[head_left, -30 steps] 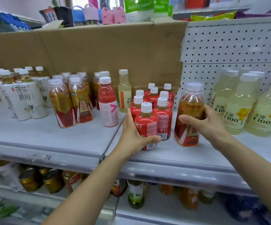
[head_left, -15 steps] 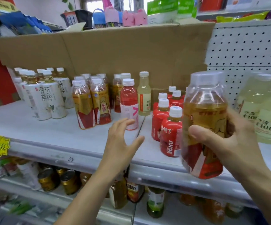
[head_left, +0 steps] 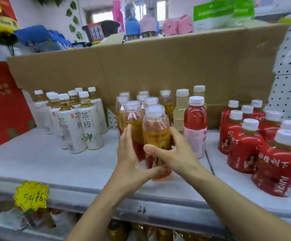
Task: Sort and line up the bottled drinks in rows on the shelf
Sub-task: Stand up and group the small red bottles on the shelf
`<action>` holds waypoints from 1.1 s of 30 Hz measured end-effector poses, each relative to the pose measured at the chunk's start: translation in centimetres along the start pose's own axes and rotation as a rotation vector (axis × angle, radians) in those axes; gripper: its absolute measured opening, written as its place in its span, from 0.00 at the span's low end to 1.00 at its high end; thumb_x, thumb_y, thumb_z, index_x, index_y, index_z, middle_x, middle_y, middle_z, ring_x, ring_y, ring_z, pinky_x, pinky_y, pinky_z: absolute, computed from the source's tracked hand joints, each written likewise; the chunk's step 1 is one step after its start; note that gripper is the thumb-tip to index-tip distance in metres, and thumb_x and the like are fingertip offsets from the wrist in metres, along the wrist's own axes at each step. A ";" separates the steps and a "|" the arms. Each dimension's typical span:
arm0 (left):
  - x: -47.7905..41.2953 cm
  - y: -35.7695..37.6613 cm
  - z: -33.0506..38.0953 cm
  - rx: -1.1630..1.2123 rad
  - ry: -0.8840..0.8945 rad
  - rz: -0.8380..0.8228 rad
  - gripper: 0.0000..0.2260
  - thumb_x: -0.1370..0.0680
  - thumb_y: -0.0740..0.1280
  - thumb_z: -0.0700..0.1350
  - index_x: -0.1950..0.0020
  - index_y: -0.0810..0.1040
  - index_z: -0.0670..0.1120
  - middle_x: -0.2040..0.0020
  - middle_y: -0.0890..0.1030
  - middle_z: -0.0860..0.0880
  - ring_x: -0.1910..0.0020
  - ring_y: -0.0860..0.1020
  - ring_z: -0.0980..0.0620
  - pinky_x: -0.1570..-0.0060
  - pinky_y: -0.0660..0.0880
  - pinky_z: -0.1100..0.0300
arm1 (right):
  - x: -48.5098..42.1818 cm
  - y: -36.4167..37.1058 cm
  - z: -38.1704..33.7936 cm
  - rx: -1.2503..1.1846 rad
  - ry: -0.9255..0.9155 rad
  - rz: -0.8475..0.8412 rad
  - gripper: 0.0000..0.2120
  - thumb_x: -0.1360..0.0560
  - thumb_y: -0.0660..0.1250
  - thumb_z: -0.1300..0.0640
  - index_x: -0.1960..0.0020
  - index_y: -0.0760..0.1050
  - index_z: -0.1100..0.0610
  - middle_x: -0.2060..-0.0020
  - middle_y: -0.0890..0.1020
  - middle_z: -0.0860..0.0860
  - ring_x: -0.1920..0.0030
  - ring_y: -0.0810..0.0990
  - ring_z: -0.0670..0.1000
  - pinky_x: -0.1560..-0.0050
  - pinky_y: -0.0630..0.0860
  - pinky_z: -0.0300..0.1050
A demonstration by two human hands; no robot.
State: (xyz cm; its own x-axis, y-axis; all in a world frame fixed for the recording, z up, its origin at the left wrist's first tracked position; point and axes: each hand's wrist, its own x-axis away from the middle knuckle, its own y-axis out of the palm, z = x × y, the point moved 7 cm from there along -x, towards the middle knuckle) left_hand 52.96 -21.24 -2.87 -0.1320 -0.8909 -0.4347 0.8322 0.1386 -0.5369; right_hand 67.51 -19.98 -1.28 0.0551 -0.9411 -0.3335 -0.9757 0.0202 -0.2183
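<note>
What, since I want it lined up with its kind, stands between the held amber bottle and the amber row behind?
Nothing visible. The right hand grips the amber bottle directly before the amber row; the left hand lies alongside, left of it. The pink bottle stands to its right.

Shop: stocked shelves (head_left: pixel 36 162), price tag (head_left: pixel 31 195)

Amber tea bottle (head_left: pixel 156 129), seemingly upright, on grey shelf (head_left: pixel 54 164)
</note>
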 end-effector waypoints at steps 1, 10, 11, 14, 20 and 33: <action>-0.6 -0.1 -0.5 0.004 -0.010 0.010 0.63 0.42 0.78 0.66 0.24 0.34 0.65 0.21 0.47 0.61 0.21 0.51 0.56 0.23 0.57 0.50 | -0.5 0.8 0.3 0.010 0.008 0.010 0.26 0.34 0.79 0.46 0.41 0.73 0.46 0.51 0.83 0.42 0.49 0.81 0.40 0.47 0.78 0.41; -4.0 0.6 -2.2 0.016 -0.058 0.071 0.68 0.40 0.81 0.61 0.29 0.23 0.64 0.21 0.34 0.58 0.20 0.40 0.53 0.23 0.53 0.41 | -0.4 -5.2 -4.2 0.300 -0.270 0.460 0.30 0.33 0.76 0.39 0.37 0.68 0.48 0.44 0.74 0.45 0.41 0.75 0.47 0.44 0.76 0.40; -4.2 0.7 -2.2 0.005 -0.062 0.087 0.68 0.40 0.81 0.61 0.29 0.22 0.63 0.21 0.33 0.58 0.20 0.40 0.53 0.22 0.52 0.41 | -0.4 -7.1 -4.8 0.349 -0.316 0.579 0.32 0.33 0.76 0.40 0.36 0.66 0.48 0.42 0.72 0.45 0.40 0.73 0.50 0.41 0.76 0.47; -4.8 0.9 -2.1 -0.004 -0.067 0.119 0.68 0.38 0.80 0.61 0.28 0.22 0.61 0.21 0.32 0.57 0.20 0.39 0.53 0.23 0.47 0.46 | -2.6 -10.9 -4.5 0.455 -0.181 0.650 0.40 0.32 0.77 0.44 0.28 0.60 0.52 0.37 0.67 0.47 0.33 0.68 0.52 0.33 0.70 0.54; -5.8 1.4 -1.9 -0.020 -0.106 0.134 0.66 0.35 0.79 0.60 0.26 0.23 0.58 0.21 0.33 0.55 0.20 0.38 0.51 0.25 0.47 0.47 | -6.4 -10.6 -0.4 0.363 0.079 0.303 0.29 0.27 0.74 0.48 0.30 0.67 0.53 0.40 0.78 0.49 0.39 0.78 0.52 0.38 0.75 0.51; -4.5 1.5 2.0 -0.158 0.114 0.376 0.58 0.33 0.79 0.57 0.19 0.39 0.49 0.19 0.41 0.50 0.20 0.42 0.52 0.22 0.50 0.49 | -0.6 -11.8 -2.1 0.336 -0.072 0.243 0.22 0.29 0.73 0.43 0.38 0.71 0.47 0.48 0.80 0.40 0.48 0.79 0.38 0.53 0.75 0.35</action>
State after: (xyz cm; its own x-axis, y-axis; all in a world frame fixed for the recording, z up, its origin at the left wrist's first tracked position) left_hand 55.92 -17.89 -0.23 0.0996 -0.7133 -0.6937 0.7424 0.5175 -0.4255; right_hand 78.53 -20.40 3.45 -0.1421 -0.8697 -0.4726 -0.8393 0.3590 -0.4083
